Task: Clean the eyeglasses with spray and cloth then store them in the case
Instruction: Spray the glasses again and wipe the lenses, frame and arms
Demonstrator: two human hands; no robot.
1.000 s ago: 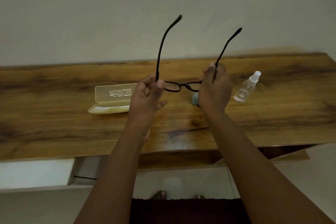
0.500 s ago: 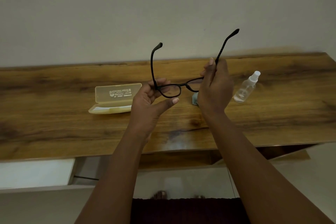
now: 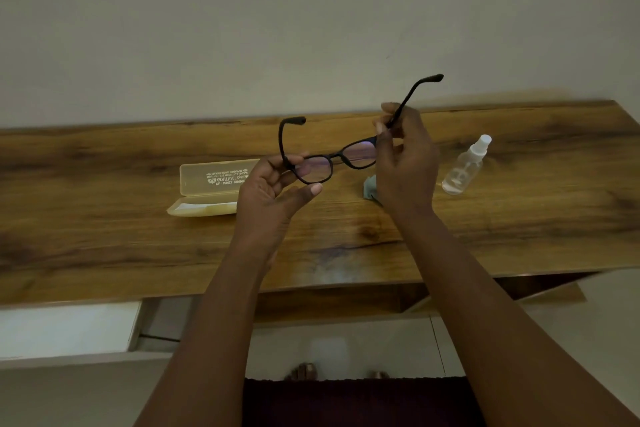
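Black-framed eyeglasses [image 3: 337, 158] hang in the air above the wooden table [image 3: 104, 236], temples unfolded and pointing up and away. My left hand [image 3: 273, 194] holds the left end of the frame by its hinge, thumb stretched out below the lens. My right hand [image 3: 403, 163] pinches the right temple near its hinge. A pale yellow glasses case [image 3: 207, 189] lies open on the table to the left, partly behind my left hand. A small blue-grey cloth [image 3: 370, 187] peeks out behind my right hand. A clear spray bottle [image 3: 464, 168] lies tilted at the right.
A plain light wall rises behind the table. Below the table's front edge are a white drawer front [image 3: 65, 329] and light cabinet panels. Toes show on the floor at the bottom centre.
The glasses have tilted down, so the temples now lean lower and the lenses face me more. My left hand shifted its hold on the frame end; my right hand rose slightly along the right temple.
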